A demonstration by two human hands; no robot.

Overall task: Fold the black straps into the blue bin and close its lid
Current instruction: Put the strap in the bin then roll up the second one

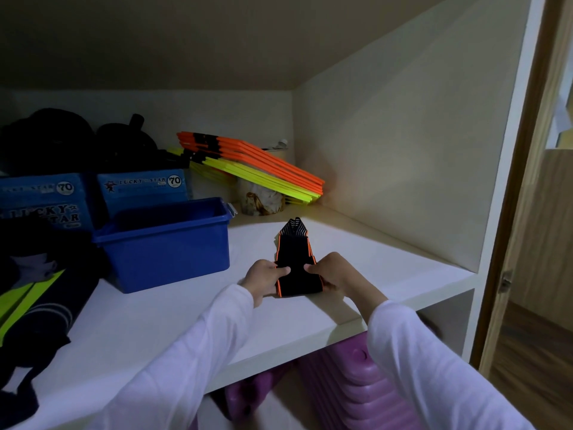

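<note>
A folded stack of black straps (294, 259) with orange edging lies on the white shelf (155, 321), its far end fanned up. My left hand (263, 279) pinches the near left side of the stack, thumb on top. My right hand (333, 274) pinches the near right side the same way. The blue bin (167, 246) stands open to the left of the straps, a hand's width away. Its inside is dark. A blue lid (142, 187) labelled "Lucky Star 70" leans upright behind the bin.
A second blue Lucky Star box (43, 201) and dark clothing (40, 293) with yellow-green stripes fill the left. Orange and yellow flat hurdles (257, 169) lean on a small cup (262, 198) at the back. The cabinet wall (387, 156) is on the right; purple plastic items (350, 389) lie below.
</note>
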